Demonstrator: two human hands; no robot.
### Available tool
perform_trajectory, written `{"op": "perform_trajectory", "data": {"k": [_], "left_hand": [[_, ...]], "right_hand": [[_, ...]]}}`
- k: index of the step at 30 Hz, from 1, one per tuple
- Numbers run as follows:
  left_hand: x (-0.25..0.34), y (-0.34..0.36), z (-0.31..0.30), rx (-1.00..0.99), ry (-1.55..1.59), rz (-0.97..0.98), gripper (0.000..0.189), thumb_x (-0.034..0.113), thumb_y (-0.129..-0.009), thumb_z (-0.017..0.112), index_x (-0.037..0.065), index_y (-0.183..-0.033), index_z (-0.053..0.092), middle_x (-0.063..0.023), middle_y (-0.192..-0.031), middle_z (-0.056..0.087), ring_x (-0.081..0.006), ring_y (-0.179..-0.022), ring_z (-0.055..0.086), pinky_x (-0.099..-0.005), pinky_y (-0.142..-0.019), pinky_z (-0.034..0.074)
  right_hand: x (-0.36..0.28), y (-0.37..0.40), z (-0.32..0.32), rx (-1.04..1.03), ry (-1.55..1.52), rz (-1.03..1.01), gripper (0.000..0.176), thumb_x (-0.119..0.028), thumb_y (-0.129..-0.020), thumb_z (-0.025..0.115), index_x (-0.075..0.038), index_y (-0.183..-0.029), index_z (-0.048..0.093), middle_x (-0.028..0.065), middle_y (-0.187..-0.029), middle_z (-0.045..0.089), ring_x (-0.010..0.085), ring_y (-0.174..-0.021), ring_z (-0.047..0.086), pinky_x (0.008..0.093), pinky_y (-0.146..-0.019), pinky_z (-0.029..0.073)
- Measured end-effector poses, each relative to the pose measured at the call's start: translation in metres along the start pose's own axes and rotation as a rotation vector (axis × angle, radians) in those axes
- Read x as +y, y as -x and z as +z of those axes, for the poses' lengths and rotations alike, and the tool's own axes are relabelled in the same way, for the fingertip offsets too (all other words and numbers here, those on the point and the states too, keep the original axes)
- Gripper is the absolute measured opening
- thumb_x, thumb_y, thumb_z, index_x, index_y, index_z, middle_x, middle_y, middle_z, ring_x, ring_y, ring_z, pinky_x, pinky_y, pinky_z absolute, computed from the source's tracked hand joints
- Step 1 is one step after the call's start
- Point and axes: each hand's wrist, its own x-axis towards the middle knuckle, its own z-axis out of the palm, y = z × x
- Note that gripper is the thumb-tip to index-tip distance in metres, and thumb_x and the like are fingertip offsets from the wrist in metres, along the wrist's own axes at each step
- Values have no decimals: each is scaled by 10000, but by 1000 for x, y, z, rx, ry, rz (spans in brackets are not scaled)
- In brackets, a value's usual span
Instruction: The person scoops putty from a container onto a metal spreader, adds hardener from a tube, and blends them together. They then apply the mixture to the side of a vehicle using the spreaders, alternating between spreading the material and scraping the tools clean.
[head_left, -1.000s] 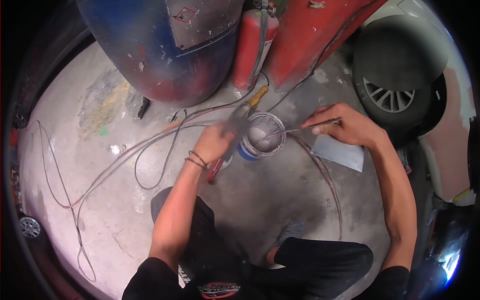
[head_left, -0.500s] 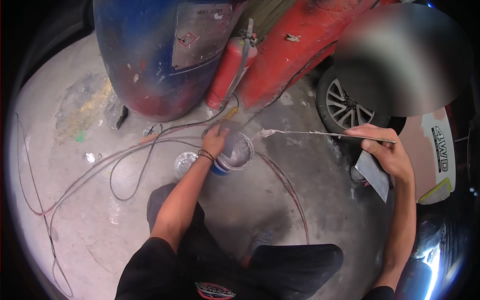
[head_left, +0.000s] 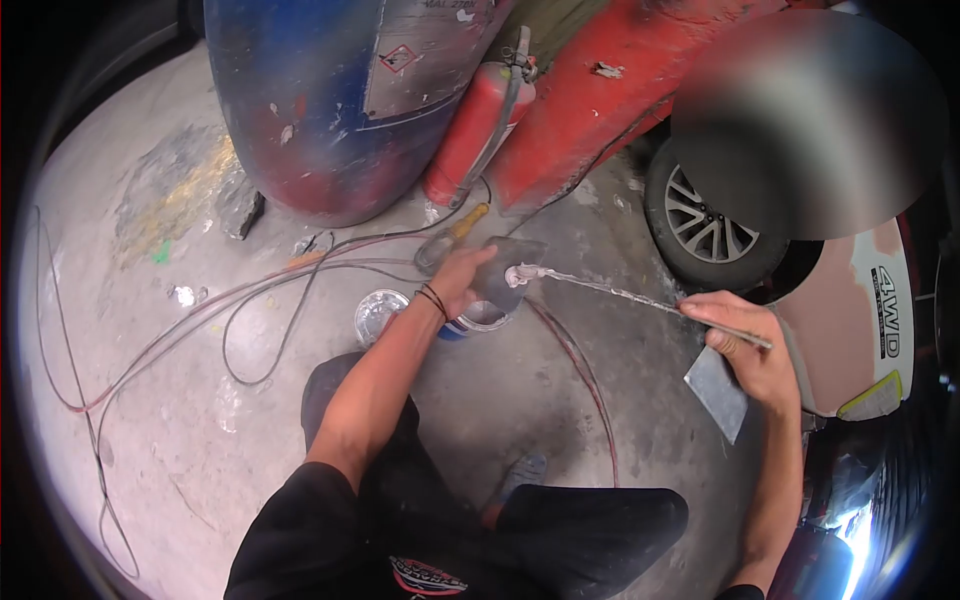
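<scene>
One putty-tipped stick (head_left: pixel 620 292) in right hand (head_left: pixel 748 348)

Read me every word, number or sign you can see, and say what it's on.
"4WD": on the car panel.
Hazard diamond, a sign without words: on the grey label of the blue drum.
Print along that label's top: too blurred to read.
Shirt logo: too blurred to read.

Left hand (head_left: pixel 462 278) holds a flat spreader (head_left: pixel 508 260) above the can (head_left: pixel 482 320), touching the putty-tipped stick (head_left: pixel 610 292) in the right hand (head_left: pixel 748 348).
</scene>
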Motion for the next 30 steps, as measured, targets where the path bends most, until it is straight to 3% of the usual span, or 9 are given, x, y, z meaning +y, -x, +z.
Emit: {"op": "perform_trajectory", "data": {"k": [4, 6, 7, 10, 11, 15, 21, 24, 30], "left_hand": [[-1, 0, 0, -36, 152, -79, 334, 269, -1109, 685, 68, -1376, 683, -83, -1301, 761, -232, -1233, 723, -454, -1078, 583], [-5, 0, -2, -33, 243, -109, 310, 250, -1112, 676, 79, -1371, 685, -74, -1296, 764, -223, -1209, 729, -418, -1049, 581], [-7, -1, -4, -19, 258, -109, 295, 237, -1112, 672, 83, -1363, 687, -68, -1293, 765, -217, -1201, 728, -404, -1031, 576], [-15, 0, -8, 24, 304, -113, 256, 203, -1110, 663, 92, -1340, 693, -54, -1285, 768, -196, -1182, 724, -366, -981, 557], [-16, 1, -9, 35, 320, -115, 248, 195, -1109, 661, 94, -1333, 694, -50, -1284, 769, -188, -1178, 722, -357, -966, 549], [-16, 5, -14, 13, 331, -102, 245, 191, -1110, 656, 84, -1328, 692, -57, -1285, 768, -191, -1202, 717, -372, -1009, 553], [-12, 5, -19, 101, 340, -109, 249, 177, -1122, 626, 57, -1332, 683, -80, -1292, 764, -232, -1188, 739, -420, -1054, 592], [-16, 3, -23, 27, 334, -103, 248, 218, -1122, 636, 72, -1315, 689, -78, -1272, 769, -223, -1127, 752, -400, -934, 616], [-18, 14, -14, 271, 204, -145, 272, 309, -1119, 646, 112, -1301, 693, -56, -1208, 785, -182, -1032, 752, -347, -751, 573]], "right_hand": [[15, 18, 31, 54, 78, -73, 360, -47, -964, 770, -43, -1323, 797, 190, -1302, 773, 319, -1170, 751, 378, -1021, 574], [22, 32, 54, 115, 93, -92, 419, 51, -930, 743, -76, -1324, 806, 186, -1325, 760, 309, -1173, 751, 355, -956, 603], [27, 37, 69, 159, 75, -128, 500, 126, -868, 743, -105, -1305, 820, 172, -1341, 753, 291, -1108, 766, 322, -837, 623], [29, 49, 104, 207, 251, -174, 522, 128, -812, 795, -116, -1271, 835, 155, -1333, 758, 249, -971, 779, 300, -729, 616], [30, 51, 115, 234, 269, -162, 543, 116, -757, 842, -132, -1240, 847, 133, -1317, 766, 207, -835, 769, 297, -691, 607], [28, 62, 124, 240, 306, -143, 552, 97, -740, 861, -166, -1225, 856, 111, -1291, 777, 172, -774, 751, 295, -654, 594], [-2, 63, 97, 172, 343, -172, 539, 35, -715, 889, -177, -1210, 859, 110, -1258, 788, 199, -808, 771, 308, -664, 611], [-18, 59, 78, 138, 365, -240, 519, 19, -721, 882, -161, -1207, 856, 110, -1246, 792, 234, -834, 787, 307, -684, 618], [-24, 63, 51, 199, 161, -130, 398, -71, -845, 852, -82, -1243, 826, 188, -1229, 783, 288, -971, 795, 328, -781, 627]]}}
